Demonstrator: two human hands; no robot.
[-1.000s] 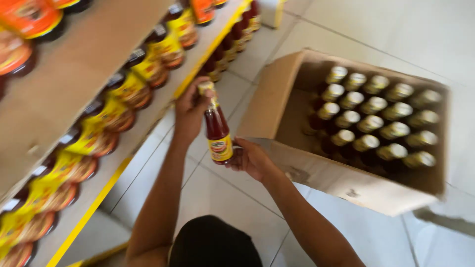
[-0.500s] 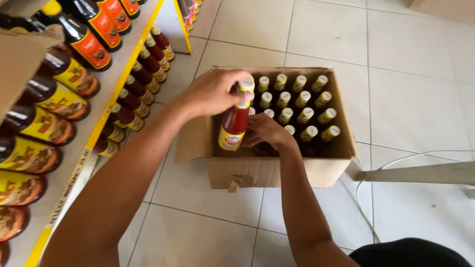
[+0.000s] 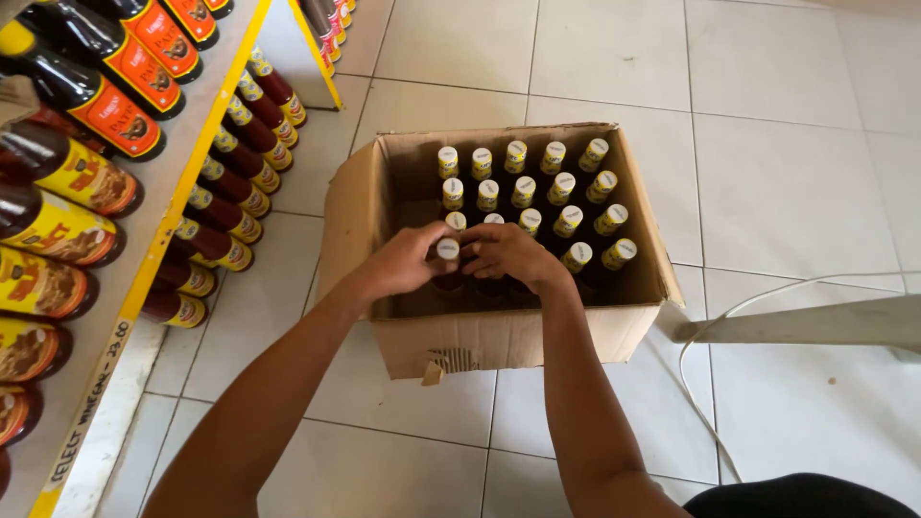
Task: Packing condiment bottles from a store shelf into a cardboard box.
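Inside the cardboard box (image 3: 499,341), both hands, left (image 3: 408,261) and right (image 3: 508,254), clasp a capped sauce bottle (image 3: 447,251) between them.

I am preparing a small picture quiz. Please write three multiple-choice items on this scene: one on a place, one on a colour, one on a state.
1. Where is the bottle between both hands?
A. in the cardboard box
B. on the shelf
C. on the floor tiles

2. What colour are the shelf edges?
A. blue
B. yellow
C. green

3. In what state is the cardboard box?
A. taped shut
B. open on top
C. crushed flat

Answers: 1 A, the left hand and right hand meet at its cap inside the box; 2 B, the strips are yellow; 3 B, bottle caps show from above.
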